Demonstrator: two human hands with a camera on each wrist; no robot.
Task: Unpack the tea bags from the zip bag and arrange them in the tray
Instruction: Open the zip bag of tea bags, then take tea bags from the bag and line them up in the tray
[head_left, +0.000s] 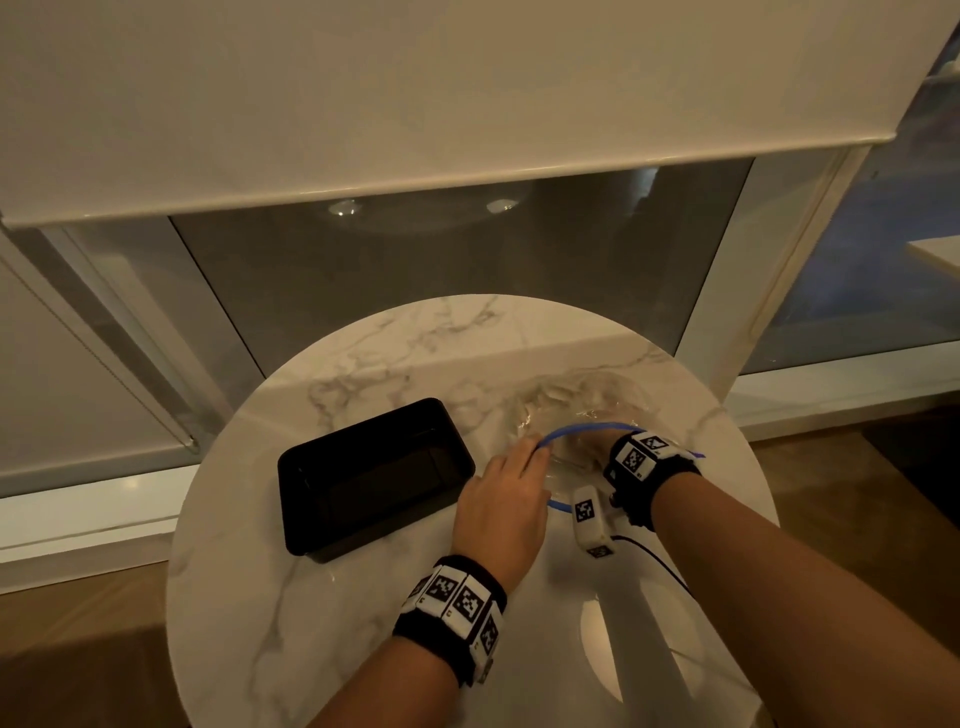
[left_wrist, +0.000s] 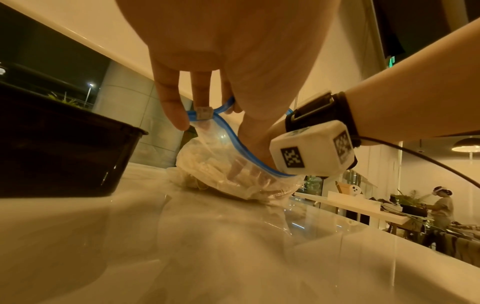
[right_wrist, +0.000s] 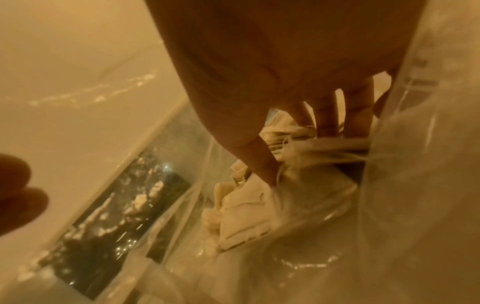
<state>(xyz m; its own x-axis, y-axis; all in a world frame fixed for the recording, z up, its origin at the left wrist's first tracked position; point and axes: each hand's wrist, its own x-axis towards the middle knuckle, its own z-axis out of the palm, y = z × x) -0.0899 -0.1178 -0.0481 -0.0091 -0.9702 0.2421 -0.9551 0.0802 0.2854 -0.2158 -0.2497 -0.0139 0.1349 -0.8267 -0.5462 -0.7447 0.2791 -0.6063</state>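
Note:
A clear zip bag (head_left: 576, 405) with a blue zip rim lies on the right of the round marble table (head_left: 363, 623). My left hand (head_left: 535, 452) pinches the rim by its slider (left_wrist: 204, 113) and holds the mouth open. My right hand (head_left: 587, 447) is inside the bag up to the wrist. In the right wrist view its fingers (right_wrist: 327, 115) and thumb reach into a pile of pale tea bags (right_wrist: 241, 211). Their tips are hidden among the tea bags, so a grip does not show. The black rectangular tray (head_left: 374, 478) stands left of the bag with nothing visible in it.
The table stands against a window with a lowered roller blind (head_left: 415, 104). A cable (head_left: 654, 561) runs from my right wrist camera over the table. Bare marble lies in front of the tray. In the left wrist view a person (left_wrist: 439, 205) stands far off at another table.

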